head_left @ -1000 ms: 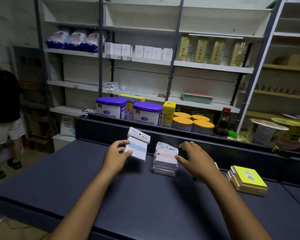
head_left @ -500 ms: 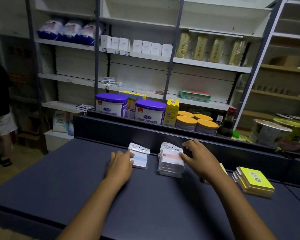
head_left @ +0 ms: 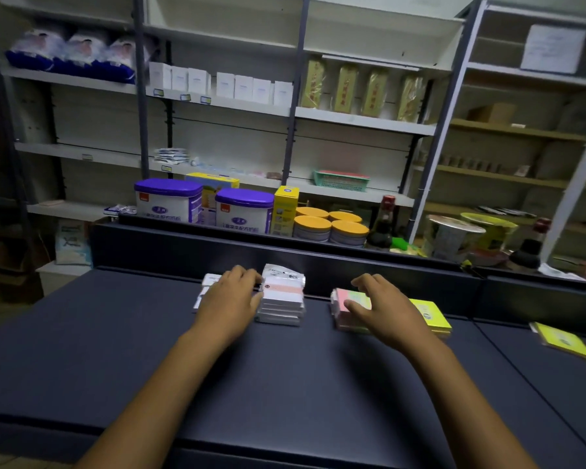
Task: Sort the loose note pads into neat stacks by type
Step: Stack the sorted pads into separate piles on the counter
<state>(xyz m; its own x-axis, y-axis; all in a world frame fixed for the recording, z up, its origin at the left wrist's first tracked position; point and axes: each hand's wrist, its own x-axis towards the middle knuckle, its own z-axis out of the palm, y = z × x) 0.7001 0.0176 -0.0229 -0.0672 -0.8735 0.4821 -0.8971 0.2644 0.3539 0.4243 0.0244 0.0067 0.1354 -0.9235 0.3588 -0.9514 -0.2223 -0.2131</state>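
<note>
- The left hand [head_left: 229, 301] covered most of a small white packaged note pad [head_left: 207, 281] on the dark blue counter [head_left: 285, 384]; only its far and left edges showed.
- The right hand [head_left: 381, 308] hid the middle of a pastel pink-and-green note pad stack [head_left: 347, 299], and whether the fingers touched it could not be told.
- A yellow-green note pad stack [head_left: 433, 316] lay partly behind that wrist.
- More yellow-green pads [head_left: 562, 340] at the right were blurred and cut off by the edge.
- Print on the purple-lidded white tins [head_left: 244, 211] was too blurred to read.
</note>
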